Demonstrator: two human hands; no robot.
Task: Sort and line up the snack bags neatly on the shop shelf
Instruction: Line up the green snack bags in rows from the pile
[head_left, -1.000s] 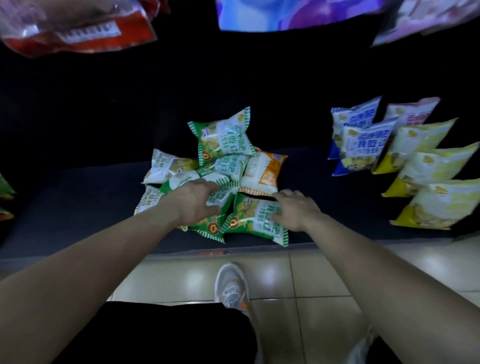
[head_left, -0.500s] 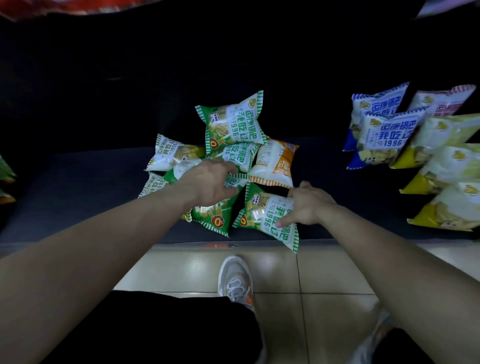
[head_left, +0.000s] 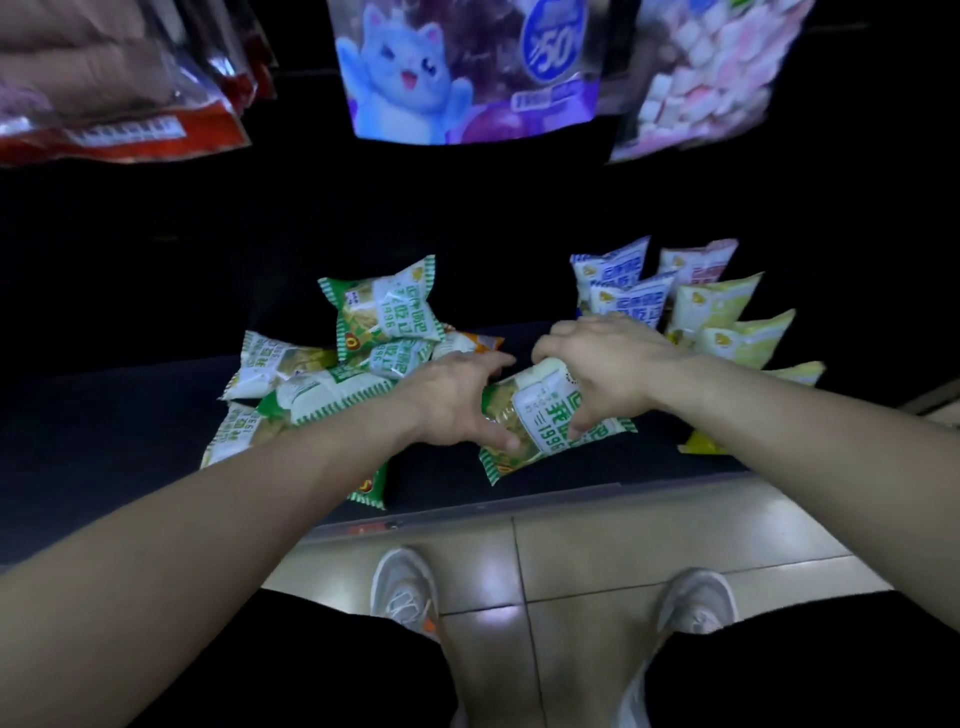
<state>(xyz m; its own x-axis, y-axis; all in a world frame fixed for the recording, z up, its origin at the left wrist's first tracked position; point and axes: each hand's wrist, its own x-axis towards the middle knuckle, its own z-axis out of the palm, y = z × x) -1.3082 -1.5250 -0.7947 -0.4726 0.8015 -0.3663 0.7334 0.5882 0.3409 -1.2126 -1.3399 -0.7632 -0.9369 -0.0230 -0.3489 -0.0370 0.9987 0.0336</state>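
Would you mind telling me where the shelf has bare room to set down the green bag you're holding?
Bare shelf lies left of the green pile, and a smaller dark patch sits between the held green bag and the yellow bags. It is crowded at the pile itself and among the blue bags and yellow ones on the right.

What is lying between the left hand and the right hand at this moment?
In the head view, a green snack bag lies between the left hand and the right hand; both grip it above the dark shelf.
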